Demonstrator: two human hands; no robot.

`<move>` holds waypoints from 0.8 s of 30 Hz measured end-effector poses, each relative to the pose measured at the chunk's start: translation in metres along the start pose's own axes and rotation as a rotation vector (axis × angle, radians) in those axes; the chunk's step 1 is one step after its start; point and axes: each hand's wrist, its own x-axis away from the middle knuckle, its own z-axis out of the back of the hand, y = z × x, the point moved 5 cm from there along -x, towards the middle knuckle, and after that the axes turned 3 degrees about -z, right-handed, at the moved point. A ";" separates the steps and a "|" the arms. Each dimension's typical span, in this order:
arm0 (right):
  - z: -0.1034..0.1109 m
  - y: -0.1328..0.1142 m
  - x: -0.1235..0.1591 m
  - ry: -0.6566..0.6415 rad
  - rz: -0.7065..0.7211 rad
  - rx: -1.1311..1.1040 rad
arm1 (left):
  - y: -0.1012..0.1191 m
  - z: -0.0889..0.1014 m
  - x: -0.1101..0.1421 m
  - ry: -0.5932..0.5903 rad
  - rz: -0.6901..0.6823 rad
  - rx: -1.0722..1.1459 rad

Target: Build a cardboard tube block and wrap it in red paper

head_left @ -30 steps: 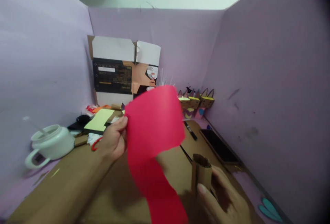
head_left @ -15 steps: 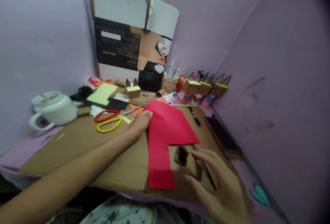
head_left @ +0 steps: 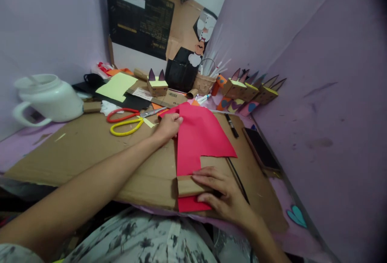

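A red sheet of paper (head_left: pixel 205 130) with a long strip toward my body lies on the cardboard sheet (head_left: pixel 145 182). At its upper left edge, my left hand (head_left: pixel 169 126) is closed in a pinch on the paper. My right hand (head_left: pixel 223 192) grips a brown cardboard tube (head_left: pixel 190 185), fingers on top and thumb at the near side. This tube lies sideways across the red strip, a short bit of red showing on the near side. Scissors (head_left: pixel 127 122) with one red and one yellow handle lie left of my left hand.
A white teapot-like jug (head_left: pixel 50 97) stands at the left. A black marker (head_left: pixel 231 126) and a phone (head_left: pixel 261 150) lie at the right. Eared cardboard figures (head_left: pixel 249 91), a basket of sticks (head_left: pixel 204 82) and yellow paper (head_left: pixel 117 85) sit toward the back.
My right hand has brought the cardboard tube left and laid it on the red strip. My left hand stays on the paper's edge. The view has tilted down.
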 end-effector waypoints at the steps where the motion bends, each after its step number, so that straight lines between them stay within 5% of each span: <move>1: -0.001 0.002 0.003 -0.025 -0.028 0.014 | 0.002 0.000 0.000 0.008 -0.014 -0.004; 7: -0.002 0.003 0.008 -0.167 -0.036 0.036 | 0.011 0.001 0.003 0.028 -0.068 -0.031; 24: -0.009 -0.007 0.017 0.081 0.020 0.027 | 0.006 0.001 0.002 0.077 -0.091 -0.142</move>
